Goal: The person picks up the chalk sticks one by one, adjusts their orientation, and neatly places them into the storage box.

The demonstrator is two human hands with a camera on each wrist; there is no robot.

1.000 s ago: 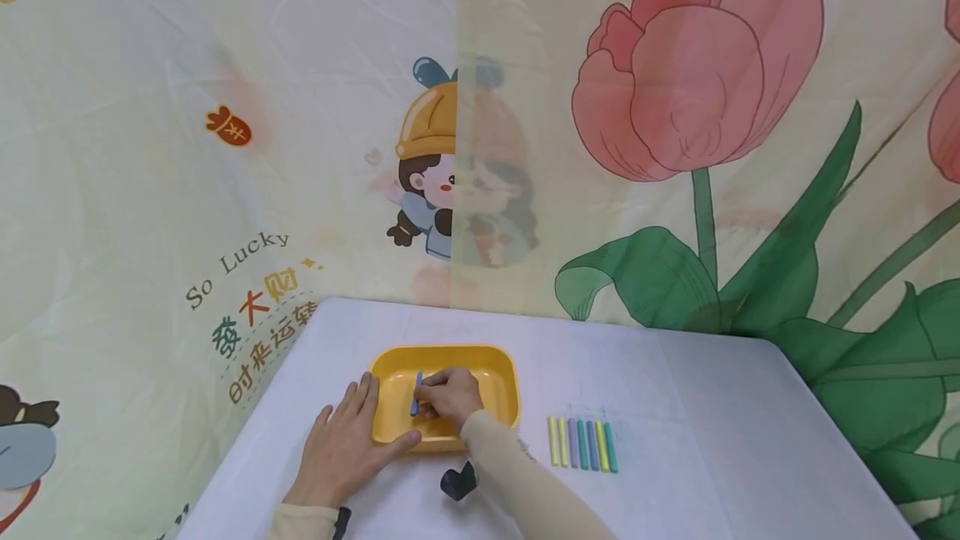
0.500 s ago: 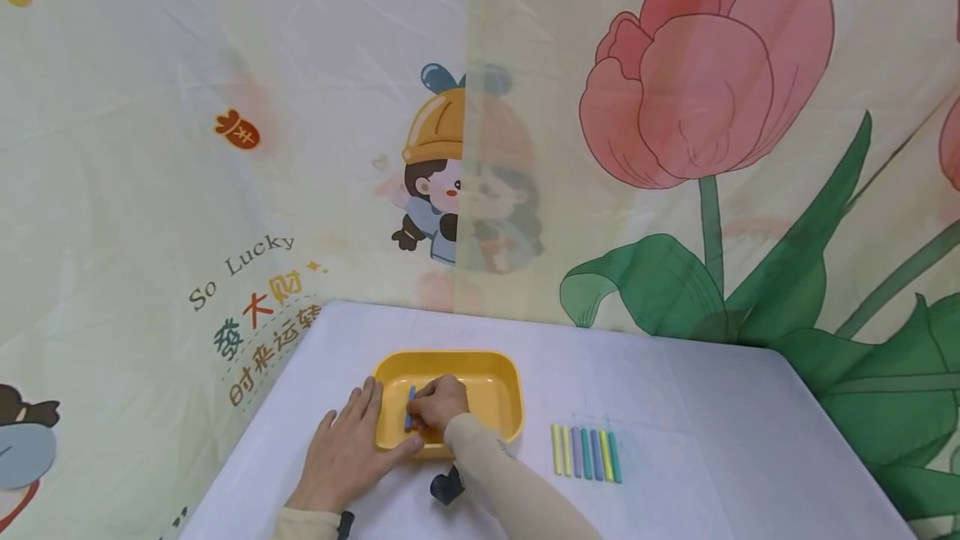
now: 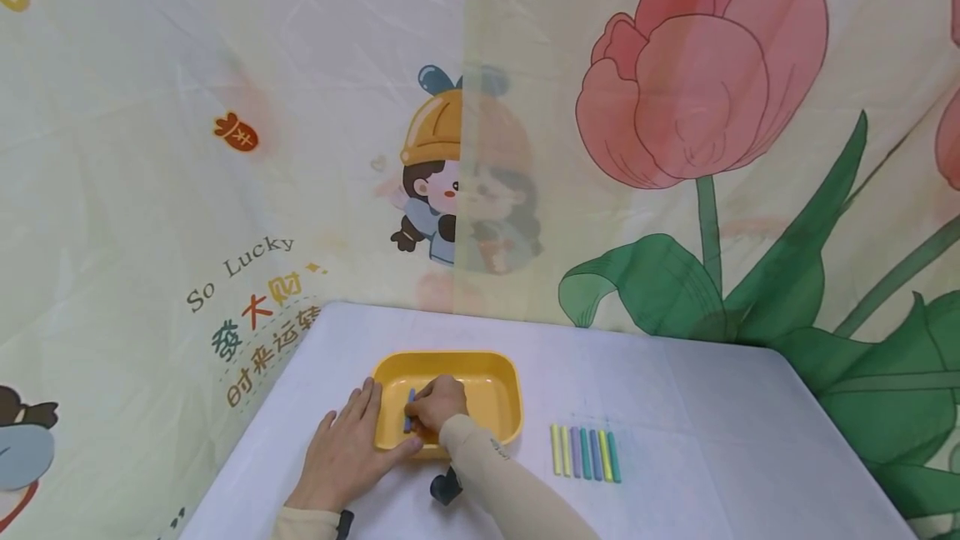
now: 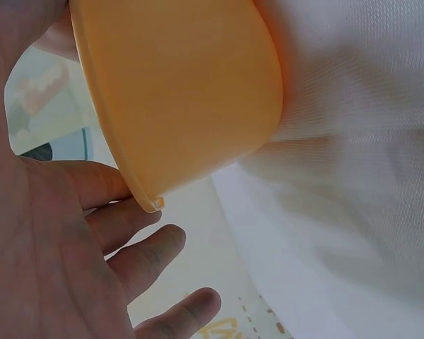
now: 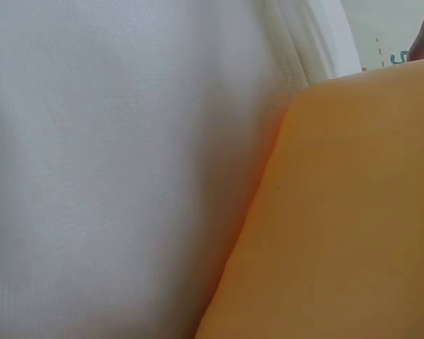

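Note:
A yellow tray (image 3: 495, 365) sits on the white table (image 3: 675, 407). My right hand (image 3: 437, 403) is inside the tray, pinching a blue stick (image 3: 409, 410) that lies lengthwise near the tray's left side. My left hand (image 3: 347, 448) lies flat on the table against the tray's near-left corner, fingers straight, thumb along the front wall. The left wrist view shows the tray's outer wall (image 4: 184, 92) beside my spread fingers (image 4: 152, 258). The right wrist view shows only tray wall (image 5: 346, 226) and cloth.
A row of several coloured sticks (image 3: 585, 452), yellow, purple, blue and green, lies on the table right of the tray. A small dark object (image 3: 446, 487) sits under my right forearm. Printed curtains close off the back and left.
My right hand has drawn the blue stick a little nearer and lower in the tray. The left hand has stayed put.

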